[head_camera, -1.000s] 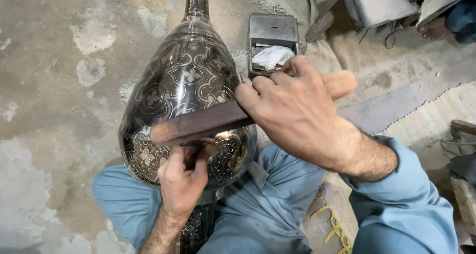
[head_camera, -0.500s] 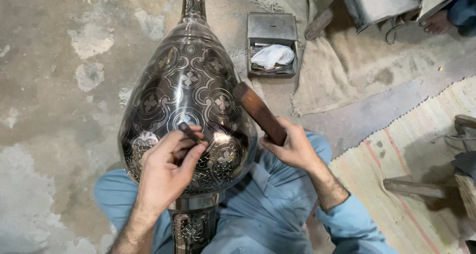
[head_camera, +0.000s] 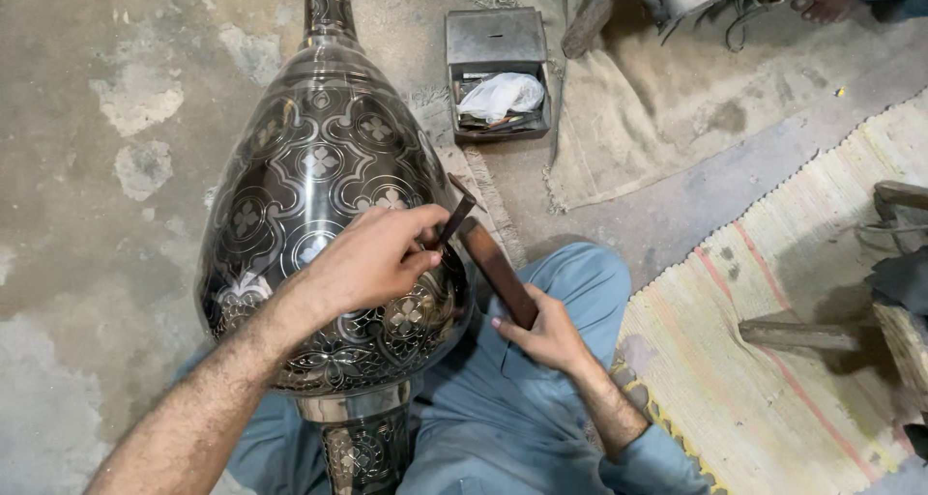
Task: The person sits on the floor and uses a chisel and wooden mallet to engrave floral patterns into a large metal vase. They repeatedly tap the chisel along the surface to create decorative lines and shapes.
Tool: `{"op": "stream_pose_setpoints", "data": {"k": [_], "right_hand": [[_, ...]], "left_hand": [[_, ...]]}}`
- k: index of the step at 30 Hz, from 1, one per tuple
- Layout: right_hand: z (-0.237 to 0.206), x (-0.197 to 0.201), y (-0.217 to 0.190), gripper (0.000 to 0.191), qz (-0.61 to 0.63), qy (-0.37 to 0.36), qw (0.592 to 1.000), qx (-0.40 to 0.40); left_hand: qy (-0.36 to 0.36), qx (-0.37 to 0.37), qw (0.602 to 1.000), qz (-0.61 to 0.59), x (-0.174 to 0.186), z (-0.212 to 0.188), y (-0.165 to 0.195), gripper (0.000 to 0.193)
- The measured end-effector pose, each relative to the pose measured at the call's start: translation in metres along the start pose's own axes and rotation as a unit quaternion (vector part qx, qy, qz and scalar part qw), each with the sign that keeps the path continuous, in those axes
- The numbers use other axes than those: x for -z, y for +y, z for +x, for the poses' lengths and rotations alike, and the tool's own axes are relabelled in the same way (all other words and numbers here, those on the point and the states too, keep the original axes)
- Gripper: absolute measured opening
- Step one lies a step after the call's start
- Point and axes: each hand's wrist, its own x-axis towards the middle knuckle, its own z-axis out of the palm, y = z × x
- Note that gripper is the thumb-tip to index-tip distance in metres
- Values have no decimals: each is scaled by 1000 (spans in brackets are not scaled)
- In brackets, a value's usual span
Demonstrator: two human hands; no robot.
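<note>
A large dark metal vase [head_camera: 309,186] with engraved silver floral patterns lies across my lap, its neck pointing away over the concrete floor. My left hand [head_camera: 372,258] rests on the vase's right flank and pinches a thin metal chisel [head_camera: 454,219], tip against the surface. My right hand [head_camera: 546,335] sits lower right beside my knee, gripping a brown wooden mallet bar [head_camera: 495,268] whose upper end reaches up close to the chisel.
An open metal box [head_camera: 498,70] holding a white bag and small tools stands beyond the vase. A beige cloth [head_camera: 677,118] and a woven mat [head_camera: 773,360] cover the floor at right. Another person's foot [head_camera: 822,2] shows at the top right. Wooden pieces [head_camera: 797,333] lie at right.
My left hand moved from the vase's lower middle to its right side with the chisel. My right hand lowered the wooden bar from across the vase down beside my knee.
</note>
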Motion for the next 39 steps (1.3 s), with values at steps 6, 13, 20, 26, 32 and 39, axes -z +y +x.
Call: {"op": "stream_pose_setpoints", "data": {"k": [6,13,20,26,32,39], "right_hand": [[-2,0,-4,44,-23,3,1000,9],[-3,4,-5,48,-36,-20,999,0],[-8,4,-6,56,13,-15,999,38],[-5,18,-8,50,-95,-14,995,-3],[19,49,-13,39,-214,58,964,150],[34,87,-36,35,-188,91,939,274]], "left_hand": [[-35,26,999,1,3,4,1,34],[-14,72,996,-50,7,-5,10,35],[41,14,998,-36,-19,-20,20,35],[59,35,996,57,-41,-23,22,31],[86,-2,994,67,-46,-29,17,29],[67,-2,996,66,-44,-30,18,30]]}}
